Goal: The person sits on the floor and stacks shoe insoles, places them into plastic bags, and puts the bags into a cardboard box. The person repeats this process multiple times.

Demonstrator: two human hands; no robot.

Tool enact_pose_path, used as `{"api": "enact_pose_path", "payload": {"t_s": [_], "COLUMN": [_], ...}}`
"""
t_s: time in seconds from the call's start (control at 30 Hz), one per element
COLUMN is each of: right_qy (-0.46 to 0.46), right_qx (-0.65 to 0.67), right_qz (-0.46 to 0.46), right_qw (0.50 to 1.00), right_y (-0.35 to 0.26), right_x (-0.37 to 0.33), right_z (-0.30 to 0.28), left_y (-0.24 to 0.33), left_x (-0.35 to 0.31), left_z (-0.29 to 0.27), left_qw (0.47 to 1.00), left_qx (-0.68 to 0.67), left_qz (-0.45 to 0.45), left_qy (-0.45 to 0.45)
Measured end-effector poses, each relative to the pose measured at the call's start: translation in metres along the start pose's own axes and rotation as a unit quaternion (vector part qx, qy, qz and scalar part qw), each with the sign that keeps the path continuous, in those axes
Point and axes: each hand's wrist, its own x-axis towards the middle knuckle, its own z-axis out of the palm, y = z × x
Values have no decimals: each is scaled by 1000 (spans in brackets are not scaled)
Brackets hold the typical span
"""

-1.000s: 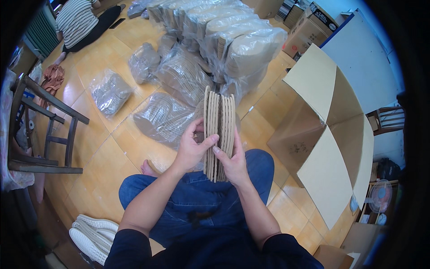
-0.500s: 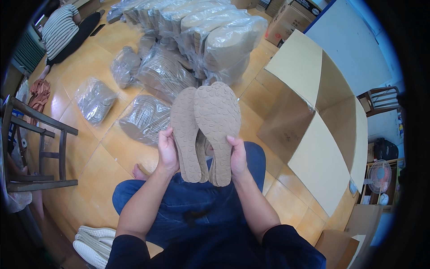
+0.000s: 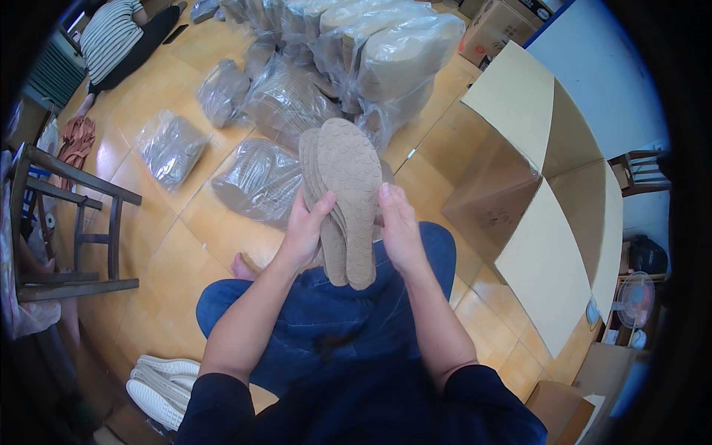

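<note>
The soles (image 3: 348, 170) stand toes up at the centre of the frame, in front of your lap (image 3: 319, 326), with the patterned face of the foremost turned toward you. Half a second earlier they were spread in two overlapping groups, one at each hand; they have since been drawn into a single, narrower bundle. In consequence, your left grip (image 3: 302, 231) appears to carry most of the load, closed on the left edge with its thumb across the front, while the edges remain staggered rather than flush. Your right grip (image 3: 402, 231) lies at the right edge, thumb raised and fingers loosely extended; whether it bears any weight you cannot tell from this view. Bagged soles (image 3: 408, 63) fill the upper centre, with a clear bag (image 3: 256, 182) of more on the floor just left of the bundle. White soles (image 3: 159, 389) lie at lower left. As to writing, the open box (image 3: 486, 196), right of centre, bears faint dark marks on its side, and the carton (image 3: 497, 33) at upper right shows dark and red print, too small to read with confidence; the soles show raised shapes but no legible lettering.
</note>
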Motion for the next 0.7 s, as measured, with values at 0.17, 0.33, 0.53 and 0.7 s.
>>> {"api": "enact_pose_path", "payload": {"t_s": [0.17,0.33,0.53,0.7], "right_qy": [-17,100,105,55], "right_qx": [18,65,-272,-170], "right_qz": [6,-9,-145,-113], "right_qw": [1000,993,945,977], "right_y": [-4,-10,-6,1], "right_x": [0,4,2,2], "right_z": [-11,-30,-25,-12], "left_y": [1,2,1,-2], "left_x": [2,3,2,-2], "left_z": [4,4,6,11], "left_qw": [1000,999,999,999], "left_qx": [-2,3,4,-8], "left_qz": [10,19,25,22], "left_qy": [7,31,36,47]}}
